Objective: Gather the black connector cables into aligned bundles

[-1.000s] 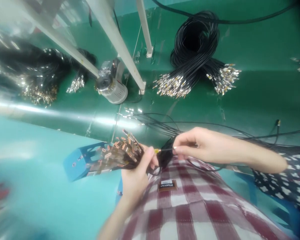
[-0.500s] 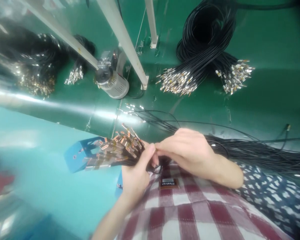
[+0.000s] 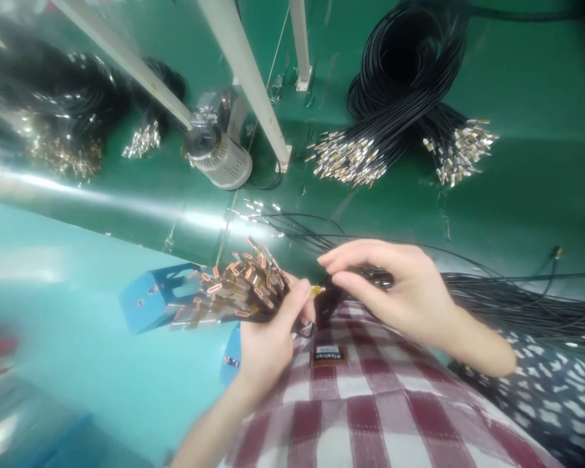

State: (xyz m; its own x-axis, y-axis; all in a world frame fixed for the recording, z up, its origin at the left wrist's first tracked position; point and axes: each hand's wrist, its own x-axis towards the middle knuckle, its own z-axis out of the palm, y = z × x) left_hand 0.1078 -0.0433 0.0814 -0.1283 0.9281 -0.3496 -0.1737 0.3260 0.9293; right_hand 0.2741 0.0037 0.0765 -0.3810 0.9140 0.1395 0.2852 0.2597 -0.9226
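Left hand (image 3: 266, 344): low centre of the frame, closed around a bundle of black cables (image 3: 234, 296); the thumb lies along the top and the fingers (image 3: 305, 315) wrap round it.
Bundle of black cables: held in the left hand, its copper-coloured connector ends fan out toward the left, over the blue box (image 3: 151, 296).
Right hand (image 3: 394, 289): centre right, just beside the left hand; thumb and forefinger are pressed together, pinching a single cable end (image 3: 316, 290) with a small gold tip; the other fingers are loosely spread above.
Single cable end: between the two hands, its tip touching or just short of the left thumb; which of the two cannot be told.
Blue box: left of centre, beside the edge of the green table (image 3: 541, 182); its contents are hidden by the connectors.
Loose cables (image 3: 507, 296): run from the right hand across the table to the right edge.
Coiled cables (image 3: 404, 71): upper right, with silver connector ends (image 3: 348, 162) fanned out on the table.
Grey cylinder (image 3: 219, 156): upper centre, beside a white frame post (image 3: 246, 71).
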